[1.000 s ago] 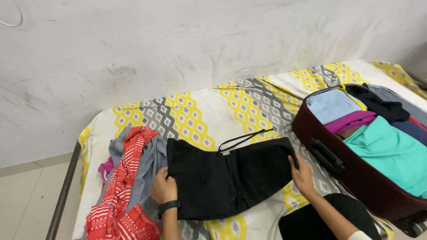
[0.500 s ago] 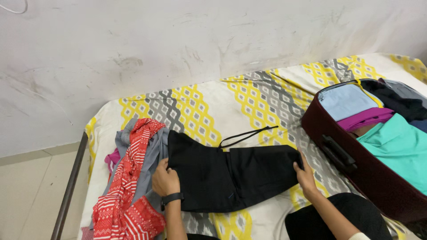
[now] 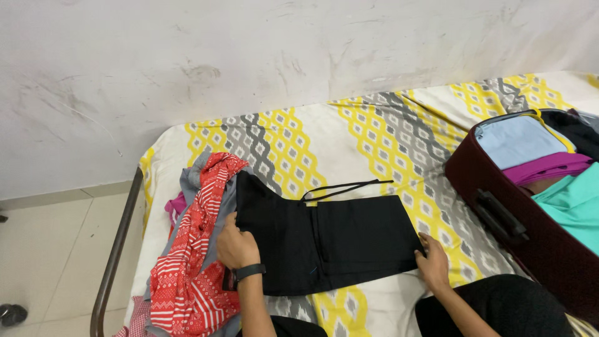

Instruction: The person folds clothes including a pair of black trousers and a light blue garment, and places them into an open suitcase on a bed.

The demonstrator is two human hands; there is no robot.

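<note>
This is a bedroom in a home. A bed (image 3: 374,131) with a yellow, grey and white patterned sheet and a metal side rail (image 3: 115,249) stands against a scuffed white wall (image 3: 249,56) over a pale tiled floor (image 3: 43,249). On it lie loose clothes and an open maroon suitcase (image 3: 530,243) packed with folded garments.
</note>
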